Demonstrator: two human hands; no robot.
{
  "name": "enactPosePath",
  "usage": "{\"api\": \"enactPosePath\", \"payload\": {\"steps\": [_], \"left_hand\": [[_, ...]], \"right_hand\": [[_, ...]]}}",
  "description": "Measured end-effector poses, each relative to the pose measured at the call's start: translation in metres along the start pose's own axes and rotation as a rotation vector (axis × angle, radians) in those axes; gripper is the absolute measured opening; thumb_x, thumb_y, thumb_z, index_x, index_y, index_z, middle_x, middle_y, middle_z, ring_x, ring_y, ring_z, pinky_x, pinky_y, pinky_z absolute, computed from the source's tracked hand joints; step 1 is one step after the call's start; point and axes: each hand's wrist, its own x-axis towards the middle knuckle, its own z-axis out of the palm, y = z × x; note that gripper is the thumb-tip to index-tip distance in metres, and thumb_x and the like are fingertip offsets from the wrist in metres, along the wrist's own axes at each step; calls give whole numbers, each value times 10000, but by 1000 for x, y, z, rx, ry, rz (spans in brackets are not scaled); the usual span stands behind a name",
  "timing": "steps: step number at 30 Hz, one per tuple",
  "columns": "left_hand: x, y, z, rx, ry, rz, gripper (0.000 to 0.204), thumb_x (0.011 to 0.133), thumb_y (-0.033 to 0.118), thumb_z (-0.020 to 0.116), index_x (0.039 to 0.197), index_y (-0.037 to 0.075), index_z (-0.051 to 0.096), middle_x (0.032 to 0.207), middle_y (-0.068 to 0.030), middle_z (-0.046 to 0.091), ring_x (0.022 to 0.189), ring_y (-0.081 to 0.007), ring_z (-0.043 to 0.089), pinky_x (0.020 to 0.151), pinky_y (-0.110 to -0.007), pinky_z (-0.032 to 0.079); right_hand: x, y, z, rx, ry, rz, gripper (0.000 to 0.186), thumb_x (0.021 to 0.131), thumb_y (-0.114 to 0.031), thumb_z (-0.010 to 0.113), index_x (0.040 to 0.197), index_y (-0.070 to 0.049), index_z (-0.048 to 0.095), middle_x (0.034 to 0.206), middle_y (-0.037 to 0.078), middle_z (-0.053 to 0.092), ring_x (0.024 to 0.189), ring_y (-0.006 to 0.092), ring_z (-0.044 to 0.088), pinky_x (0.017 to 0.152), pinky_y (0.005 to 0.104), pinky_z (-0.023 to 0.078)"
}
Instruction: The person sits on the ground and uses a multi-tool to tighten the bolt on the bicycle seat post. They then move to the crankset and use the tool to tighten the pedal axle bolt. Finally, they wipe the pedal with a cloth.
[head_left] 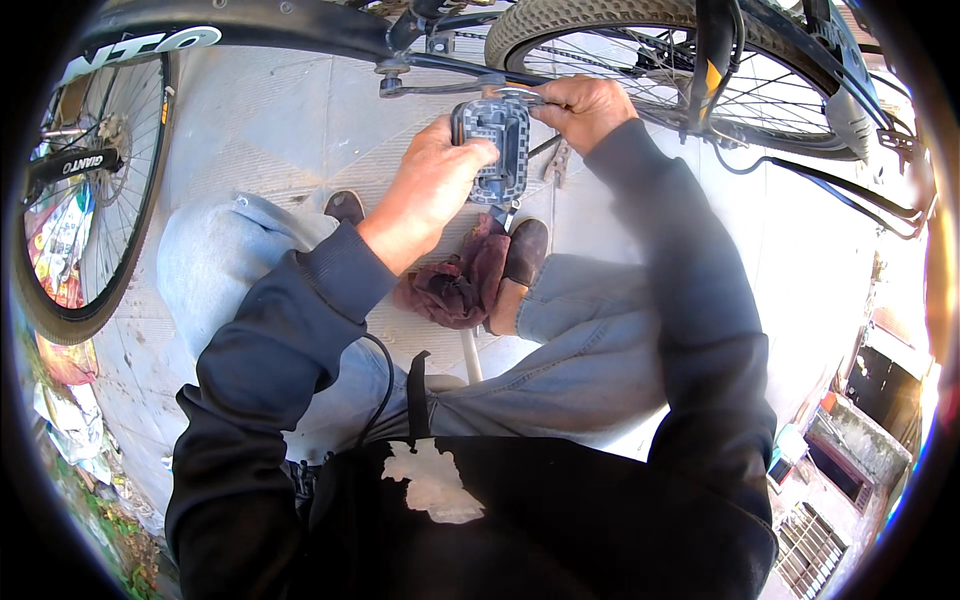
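My left hand is closed around a grey and black bicycle pedal, with the thumb lying over its face. The pedal sits at the end of the crank arm. Beside the pedal's axle, my right hand pinches what looks like a thin metal spanner; the fingers hide most of it. Below the pedal, a maroon cloth lies bunched between my shoes. A small metal tool end shows at the top of the cloth. Worn pliers rest on the tiles.
The black bicycle frame stretches across the far side, with a knobby-tyred wheel at the right and another wheel at the left. A black cable stand-like bar lies at the right. Plastic bags litter the left edge.
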Motion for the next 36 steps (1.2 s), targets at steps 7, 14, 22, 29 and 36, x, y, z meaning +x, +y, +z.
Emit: {"api": "enactPosePath", "payload": {"steps": [7, 14, 22, 29, 36], "left_hand": [[-4, 10, 9, -108, -11, -134, 189, 897, 114, 575, 1037, -12, 574, 894, -53, 625, 758, -106, 596, 666, -267, 506], [-5, 6, 2, -24, -22, -104, 282, 910, 186, 589, 1120, 0, 560, 968, -46, 635, 822, -106, 619, 742, -266, 515], [-1, 6, 5, -77, -28, -132, 251, 882, 93, 612, 1091, -26, 542, 952, -76, 629, 792, -125, 617, 673, -272, 524], [-2, 8, 7, -52, -8, -150, 342, 838, 54, 659, 1165, 25, 563, 979, -46, 646, 840, -119, 626, 729, -277, 534], [2, 2, 12, -40, 62, -99, 377, 787, 34, 707, 1138, 12, 572, 959, -47, 650, 810, -109, 627, 706, -274, 543]], "right_hand": [[7, 6, 5, -53, 57, -79, 199, 801, -210, 645, 976, -135, 703, 847, 108, 674, 793, 303, 637, 730, 385, 505], [2, -6, 1, -252, 62, -228, 231, 825, -221, 622, 1042, -163, 672, 875, 73, 660, 851, 291, 617, 727, 412, 500], [6, -5, 0, -112, -51, -90, 255, 803, -160, 660, 1050, -98, 675, 872, 136, 654, 842, 307, 627, 750, 387, 498], [7, 0, 7, -125, -182, 105, 283, 833, -316, 609, 981, -86, 681, 837, 204, 652, 814, 377, 621, 759, 441, 480], [10, -13, -2, -329, -190, 164, 316, 831, -347, 611, 988, -83, 683, 842, 192, 658, 826, 364, 628, 766, 439, 486]]}}
